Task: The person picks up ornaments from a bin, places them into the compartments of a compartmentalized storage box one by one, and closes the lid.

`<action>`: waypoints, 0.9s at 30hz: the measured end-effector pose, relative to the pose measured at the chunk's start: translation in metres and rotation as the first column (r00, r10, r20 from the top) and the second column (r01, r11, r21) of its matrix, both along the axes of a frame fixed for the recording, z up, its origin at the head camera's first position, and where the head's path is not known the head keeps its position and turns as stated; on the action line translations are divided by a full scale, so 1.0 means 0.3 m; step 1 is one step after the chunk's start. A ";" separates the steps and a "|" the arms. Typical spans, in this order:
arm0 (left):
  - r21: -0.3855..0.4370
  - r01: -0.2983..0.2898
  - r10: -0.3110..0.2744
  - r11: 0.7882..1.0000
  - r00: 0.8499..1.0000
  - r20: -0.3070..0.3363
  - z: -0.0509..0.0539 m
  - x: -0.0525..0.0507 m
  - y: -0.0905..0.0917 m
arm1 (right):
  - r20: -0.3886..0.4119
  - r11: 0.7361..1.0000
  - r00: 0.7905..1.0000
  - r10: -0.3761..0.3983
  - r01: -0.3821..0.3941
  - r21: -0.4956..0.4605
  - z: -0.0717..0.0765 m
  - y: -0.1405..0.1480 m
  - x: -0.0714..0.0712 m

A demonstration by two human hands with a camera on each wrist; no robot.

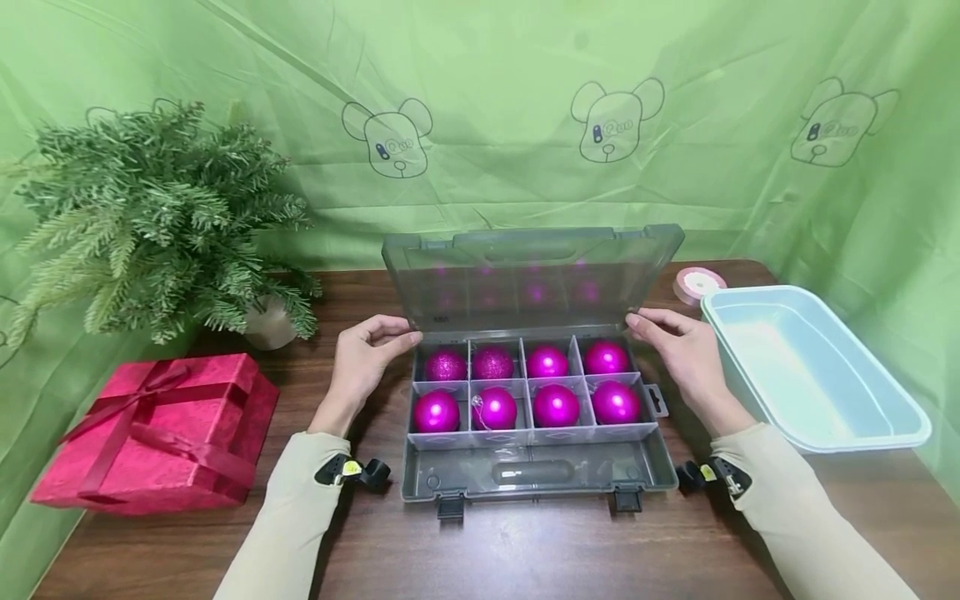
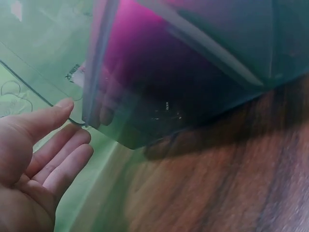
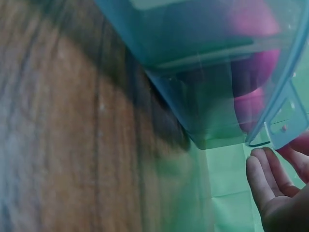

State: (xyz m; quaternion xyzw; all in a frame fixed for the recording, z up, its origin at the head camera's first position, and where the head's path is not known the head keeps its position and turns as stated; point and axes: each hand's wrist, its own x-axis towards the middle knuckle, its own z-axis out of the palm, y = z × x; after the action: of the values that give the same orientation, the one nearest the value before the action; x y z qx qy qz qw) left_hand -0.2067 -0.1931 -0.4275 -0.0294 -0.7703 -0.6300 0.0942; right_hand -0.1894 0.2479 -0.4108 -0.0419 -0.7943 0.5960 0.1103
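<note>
A grey see-through plastic storage box (image 1: 540, 475) lies on the table, its lid (image 1: 525, 300) raised and tilted back. Several shiny magenta Christmas balls (image 1: 557, 406) sit one to a compartment, in two rows; two at the back left look glittery. At the back left corner, my left hand (image 1: 367, 358) pinches the lid's edge near the hinge between thumb and fingers. The opposite lower corner is pinched by my right hand (image 1: 682, 358). In the left wrist view, thumb and fingers of the left hand (image 2: 43, 154) meet the clear plastic; the right hand (image 3: 285, 183) is partly cut off.
A red gift box (image 1: 165, 433) with a ribbon stands at the left, before a small artificial fir tree (image 1: 172, 217). To the right is a pale blue basin (image 1: 817, 367), with a pink ribbon roll (image 1: 699, 285) behind it. A green cloth (image 1: 495, 100) hangs at the back.
</note>
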 end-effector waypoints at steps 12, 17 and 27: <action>-0.039 0.115 -0.115 0.993 0.993 0.006 0.065 0.023 -0.045 | 0.009 0.994 0.996 0.084 -0.084 0.068 0.057 0.019 0.054; 0.125 0.269 -0.279 0.955 0.958 0.070 0.078 0.021 -0.071 | 0.064 0.988 0.989 0.136 -0.140 0.061 0.076 0.032 0.084; 0.276 0.336 -0.386 0.900 0.910 0.150 0.095 0.025 -0.108 | -0.111 0.838 0.935 0.337 -0.351 -0.417 0.093 0.055 0.103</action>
State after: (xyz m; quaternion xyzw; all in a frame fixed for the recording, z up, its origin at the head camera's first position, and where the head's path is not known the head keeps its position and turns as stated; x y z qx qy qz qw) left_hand -0.1993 -0.2256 -0.3991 -0.0968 -0.6734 -0.7260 -0.1001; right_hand -0.1586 0.2644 -0.3828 0.0879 -0.6356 0.7670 0.0026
